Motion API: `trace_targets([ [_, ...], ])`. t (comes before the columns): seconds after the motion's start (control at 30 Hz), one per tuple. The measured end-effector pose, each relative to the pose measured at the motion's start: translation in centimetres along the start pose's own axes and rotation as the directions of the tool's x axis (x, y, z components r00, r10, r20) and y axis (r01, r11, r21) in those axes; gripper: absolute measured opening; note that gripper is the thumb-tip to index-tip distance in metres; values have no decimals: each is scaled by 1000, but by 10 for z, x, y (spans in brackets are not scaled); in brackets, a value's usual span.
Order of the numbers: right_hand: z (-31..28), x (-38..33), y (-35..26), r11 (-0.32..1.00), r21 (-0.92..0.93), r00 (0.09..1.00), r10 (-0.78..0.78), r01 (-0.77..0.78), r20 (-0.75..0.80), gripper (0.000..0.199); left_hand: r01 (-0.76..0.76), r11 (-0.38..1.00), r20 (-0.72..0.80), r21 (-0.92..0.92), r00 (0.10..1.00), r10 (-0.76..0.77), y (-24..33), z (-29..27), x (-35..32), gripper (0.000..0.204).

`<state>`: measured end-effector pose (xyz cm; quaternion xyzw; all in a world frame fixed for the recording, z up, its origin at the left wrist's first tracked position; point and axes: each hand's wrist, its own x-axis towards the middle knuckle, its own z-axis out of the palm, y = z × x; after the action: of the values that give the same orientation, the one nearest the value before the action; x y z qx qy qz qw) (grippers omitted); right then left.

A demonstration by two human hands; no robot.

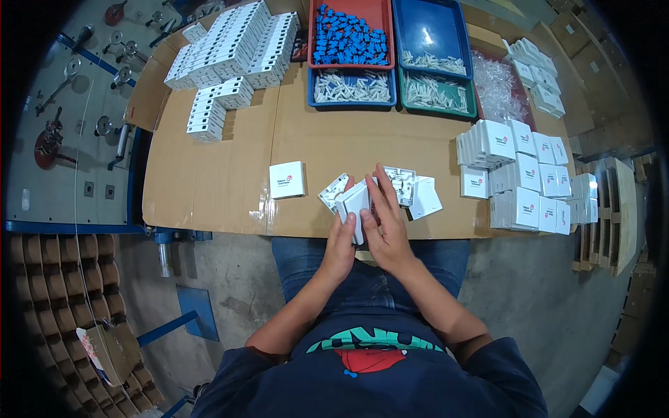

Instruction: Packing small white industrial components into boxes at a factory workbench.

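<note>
White flat box (355,205), edge-up, between both hands.

1. Both bare forearms come up from the lower edge, out of dark blue short sleeves, and converge toward the middle of the view.
2. The left hand (339,245) sits slightly lower, its palm turned inward and its fingers curled upward, gripping from the left side.
3. The right hand (385,226) lies just beside the left hand and touches it, back of the hand facing up.
4. The right hand's fingers (385,187) stretch forward, slightly spread.
5. Both wrists are nearly straight, with the elbows bent and held wide of the torso.
</note>
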<state>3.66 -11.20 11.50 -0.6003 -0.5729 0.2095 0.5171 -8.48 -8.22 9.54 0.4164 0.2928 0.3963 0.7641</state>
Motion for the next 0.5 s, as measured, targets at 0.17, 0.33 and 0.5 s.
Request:
trace_targets([
  [0.17,-39,6,4,999,15,949,28,-35,315,97,263,941,48,-213,965,-259,21,-4,1,66],
  [0.33,-50,11,2,997,-4,916,69,-73,395,103,457,840,136,-293,890,-436,20,-5,0,74],
  [0.5,-59,15,-1,995,-2,942,94,-99,322,97,426,853,0,-300,895,-447,18,1,3,70],
])
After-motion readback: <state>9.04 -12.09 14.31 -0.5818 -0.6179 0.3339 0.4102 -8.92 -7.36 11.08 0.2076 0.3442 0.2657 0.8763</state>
